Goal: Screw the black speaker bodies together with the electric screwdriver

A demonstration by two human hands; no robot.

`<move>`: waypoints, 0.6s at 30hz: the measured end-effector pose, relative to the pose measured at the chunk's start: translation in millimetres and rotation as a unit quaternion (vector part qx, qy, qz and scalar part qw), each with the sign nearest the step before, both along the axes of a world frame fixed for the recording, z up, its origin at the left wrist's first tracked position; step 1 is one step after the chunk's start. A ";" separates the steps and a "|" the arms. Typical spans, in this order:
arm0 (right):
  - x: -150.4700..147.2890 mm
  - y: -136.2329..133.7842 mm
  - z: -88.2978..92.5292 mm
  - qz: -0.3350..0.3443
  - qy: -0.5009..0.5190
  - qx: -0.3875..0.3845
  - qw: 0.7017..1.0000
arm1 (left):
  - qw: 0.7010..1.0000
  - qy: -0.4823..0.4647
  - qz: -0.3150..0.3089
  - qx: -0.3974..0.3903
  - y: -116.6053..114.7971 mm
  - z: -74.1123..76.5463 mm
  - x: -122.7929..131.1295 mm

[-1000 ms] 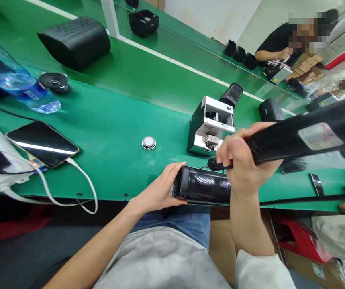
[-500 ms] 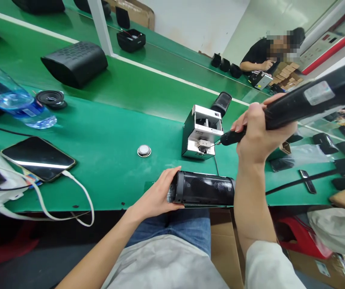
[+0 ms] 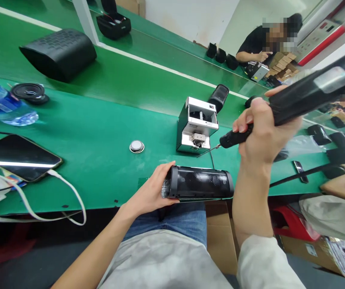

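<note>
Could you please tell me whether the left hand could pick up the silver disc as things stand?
Probably not: the left hand grips the black casing, though nothing visible blocks its way to the silver disc.

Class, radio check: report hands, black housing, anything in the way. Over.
Left hand gripping black housing by its left end. Right hand gripping black power driver, bit off housing. Possible obstacle: silver-fronted machine beyond housing, near bit.

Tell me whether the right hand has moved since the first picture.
Yes: judged against the machine, the right hand has moved rightward and up in the picture.
</note>
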State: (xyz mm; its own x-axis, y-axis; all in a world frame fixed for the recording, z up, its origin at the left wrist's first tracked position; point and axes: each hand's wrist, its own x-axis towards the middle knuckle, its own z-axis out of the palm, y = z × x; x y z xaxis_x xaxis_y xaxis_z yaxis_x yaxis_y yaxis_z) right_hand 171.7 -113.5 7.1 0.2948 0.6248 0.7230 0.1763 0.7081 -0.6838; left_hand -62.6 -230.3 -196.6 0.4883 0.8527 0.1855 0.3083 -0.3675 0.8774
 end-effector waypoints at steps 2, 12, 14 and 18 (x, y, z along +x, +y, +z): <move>6.8 -16.8 9.0 -0.002 0.018 -0.005 1.000 | 1.000 0.004 0.002 0.003 0.1 -0.5 -0.1; 37.6 -62.3 29.9 -0.054 0.009 0.000 0.998 | 1.000 0.015 0.006 0.014 1.4 -5.4 -2.0; 41.6 -63.0 28.4 -0.054 0.010 -0.003 0.998 | 1.000 0.016 0.007 0.013 0.9 -6.1 -2.6; 47.9 -64.2 25.3 -0.050 0.034 -0.018 0.998 | 1.000 0.016 0.007 0.015 0.4 -6.5 -2.9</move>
State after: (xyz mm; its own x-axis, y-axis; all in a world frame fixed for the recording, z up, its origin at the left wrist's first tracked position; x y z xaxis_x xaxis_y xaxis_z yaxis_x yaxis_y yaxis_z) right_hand 219.6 -177.7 32.4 0.4043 0.6145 0.6774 0.1983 0.6641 -0.7208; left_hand -65.5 -229.8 -203.2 0.4819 0.8539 0.1966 0.3407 -0.3894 0.8558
